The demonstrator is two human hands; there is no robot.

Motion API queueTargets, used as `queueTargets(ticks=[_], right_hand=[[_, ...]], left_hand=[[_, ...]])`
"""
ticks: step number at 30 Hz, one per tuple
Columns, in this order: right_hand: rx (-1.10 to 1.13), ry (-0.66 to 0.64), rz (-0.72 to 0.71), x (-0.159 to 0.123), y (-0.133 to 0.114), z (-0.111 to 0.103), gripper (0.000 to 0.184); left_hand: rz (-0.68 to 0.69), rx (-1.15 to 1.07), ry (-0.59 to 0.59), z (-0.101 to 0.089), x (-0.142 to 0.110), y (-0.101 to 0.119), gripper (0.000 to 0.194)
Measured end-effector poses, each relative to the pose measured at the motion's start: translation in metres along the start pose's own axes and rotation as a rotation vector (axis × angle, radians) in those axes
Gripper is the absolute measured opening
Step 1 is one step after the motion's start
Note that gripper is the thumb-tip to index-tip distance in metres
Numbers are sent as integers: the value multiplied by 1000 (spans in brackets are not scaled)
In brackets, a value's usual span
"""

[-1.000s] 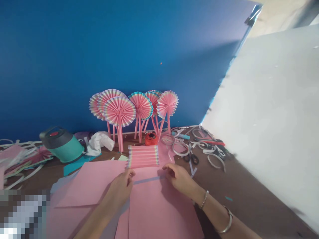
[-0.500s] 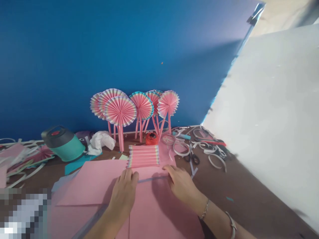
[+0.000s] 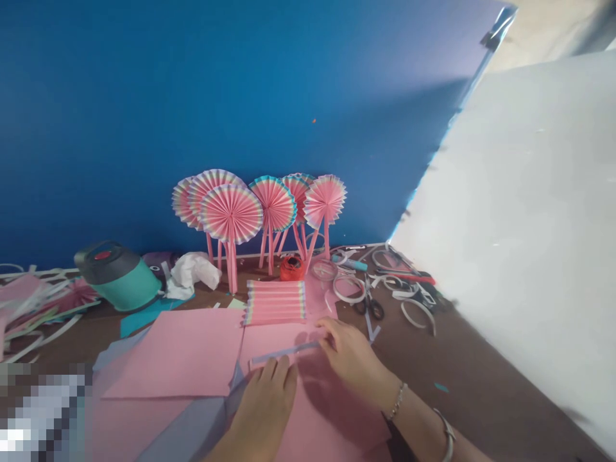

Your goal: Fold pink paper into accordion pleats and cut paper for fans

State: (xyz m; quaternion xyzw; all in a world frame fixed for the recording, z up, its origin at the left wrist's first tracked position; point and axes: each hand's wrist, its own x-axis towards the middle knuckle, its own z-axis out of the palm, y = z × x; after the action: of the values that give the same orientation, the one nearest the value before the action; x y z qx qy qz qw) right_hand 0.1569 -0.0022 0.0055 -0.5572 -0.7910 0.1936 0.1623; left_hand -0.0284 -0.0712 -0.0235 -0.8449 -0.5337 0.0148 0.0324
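the person's left hand [image 3: 269, 401] lies palm down on the pink sheet [image 3: 317, 433] in front of them, its fingers nearly straight and close together, pressing rather than gripping; it shows no hold on anything. a narrow lavender strip [image 3: 282, 353] runs across the sheet, just beyond the left fingertips, toward the right hand [image 3: 349, 353]. that hand is half curled at the strip's right end, the thumb and forefinger near each other; whether they pinch the strip or only rest by it, one cannot tell. a chain bracelet [image 3: 398, 401] and a metal bangle [image 3: 448, 436] circle the right arm.

just past the sheet's far part sits a pleated pink piece [image 3: 276, 303] with striped side edges. more pink paper [image 3: 183, 353] lies to the left, overlapping lavender paper [image 3: 190, 420]. farther back, round pleated fans [image 3: 231, 215] stand on pink legs before the blue wall [image 3: 240, 83], with a red object [image 3: 292, 269] near their feet. black scissors [image 3: 369, 301] lie beyond the right hand, beside a clear ring [image 3: 356, 300]. a teal and black container [image 3: 128, 282] leans at the left, near crumpled white material [image 3: 192, 276].
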Motion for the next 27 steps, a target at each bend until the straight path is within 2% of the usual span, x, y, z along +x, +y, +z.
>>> queueTargets(ticks=[5, 10, 14, 18, 27], right_hand=[[-50, 37, -31, 1, 0, -1, 30], [-76, 44, -33, 1, 0, -2, 30], [17, 37, -12, 1, 2, 1, 30], [153, 67, -2, 3, 3, 3, 31], [334, 64, 51, 3, 0, -1, 33]], left_hand=[[15, 77, 57, 2, -2, 1, 47], [38, 197, 210, 17, -8, 6, 44], [44, 244, 302, 27, -13, 10, 44], [27, 264, 309, 28, -16, 13, 46], [-4, 283, 238, 24, -16, 11, 56]])
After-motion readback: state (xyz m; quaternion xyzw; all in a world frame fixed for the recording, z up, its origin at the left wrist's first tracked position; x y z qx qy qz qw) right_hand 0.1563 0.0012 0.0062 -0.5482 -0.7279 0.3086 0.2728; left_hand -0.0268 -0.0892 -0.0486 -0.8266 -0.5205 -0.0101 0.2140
